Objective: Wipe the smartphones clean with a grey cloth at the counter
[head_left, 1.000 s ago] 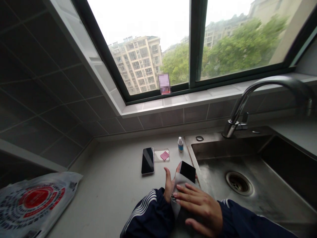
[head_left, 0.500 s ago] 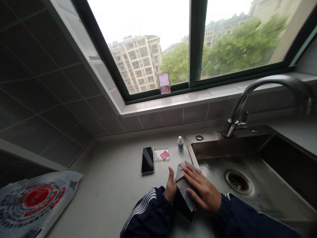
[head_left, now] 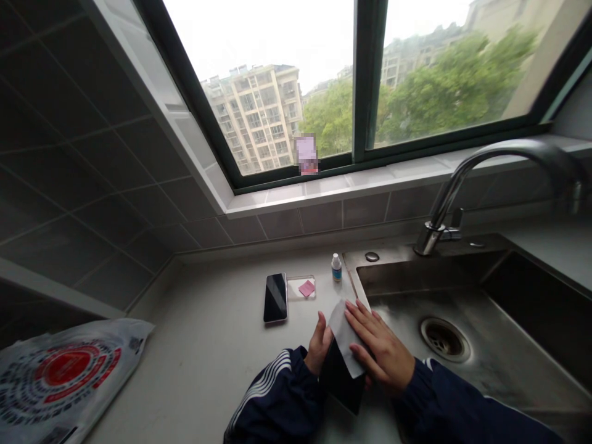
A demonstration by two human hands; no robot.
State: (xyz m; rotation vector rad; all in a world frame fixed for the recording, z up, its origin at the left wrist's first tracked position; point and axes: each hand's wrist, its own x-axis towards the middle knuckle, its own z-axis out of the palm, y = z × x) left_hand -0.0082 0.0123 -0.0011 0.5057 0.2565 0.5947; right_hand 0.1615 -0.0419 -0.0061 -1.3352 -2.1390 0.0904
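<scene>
My left hand (head_left: 319,345) grips a flat black device (head_left: 342,379) with a glossy face, phone- or small-tablet-like, tilted above the counter. Its thumb points up along the device's left edge, and the other fingers are mostly hidden beneath. With fingers stretched out, my right hand (head_left: 382,351) presses a thin grey cloth (head_left: 345,336) against the upper part of the device. The device's lower part shows bare and dark. Beyond the hands, a small bottle (head_left: 337,270) with a white cap stands upright. A smartphone (head_left: 275,298) lies beside a clear case (head_left: 296,293) bearing a pink slip (head_left: 306,288).
On the right is a steel sink (head_left: 358,271) with a drain (head_left: 444,339) and a curved faucet (head_left: 435,228). A printed plastic bag (head_left: 69,376) lies on the pale counter (head_left: 198,345) at left. A window sill (head_left: 287,197) runs along the back.
My right hand has shifted slightly and the grey cloth has moved up the device, so more of its black face shows. The things on the counter stay put.
</scene>
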